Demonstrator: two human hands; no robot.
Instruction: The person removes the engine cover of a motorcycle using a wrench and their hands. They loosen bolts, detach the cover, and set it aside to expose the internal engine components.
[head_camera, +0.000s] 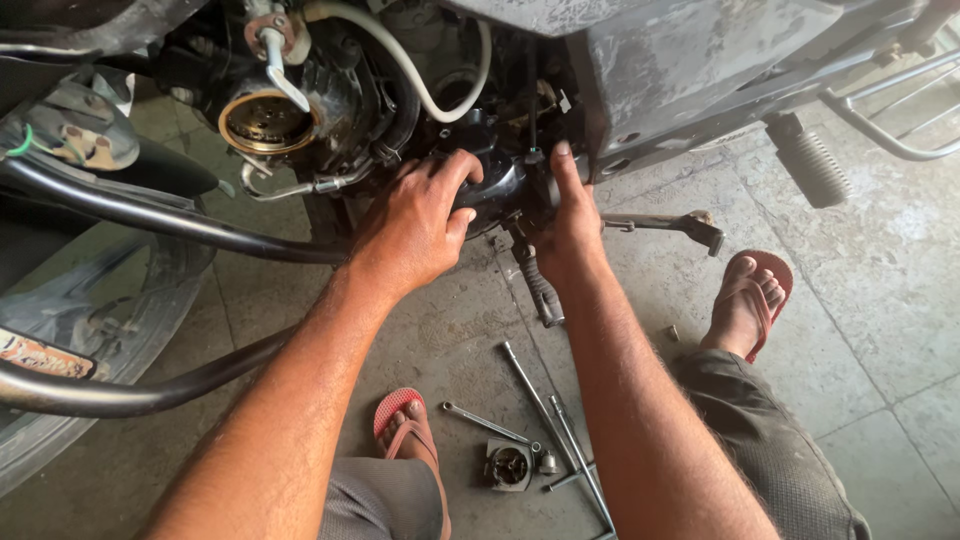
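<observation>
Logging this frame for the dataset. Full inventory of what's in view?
engine cover: 1, black, under the motorcycle, both hands on it
flywheel: 1, brass-rimmed, upper left on the engine
hose: 1, white, looping above the cover
footpeg: 1, ribbed grey, upper right
lever: 1, black, right of the cover
long rods: 2, steel, on the floor
spanner: 1, steel, floor by the left foot
small metal part: 1, grey, floor, bottom centre
sandals: 2, red, on the feet
left hand: on the cover
right hand: on the cover's right edge
</observation>
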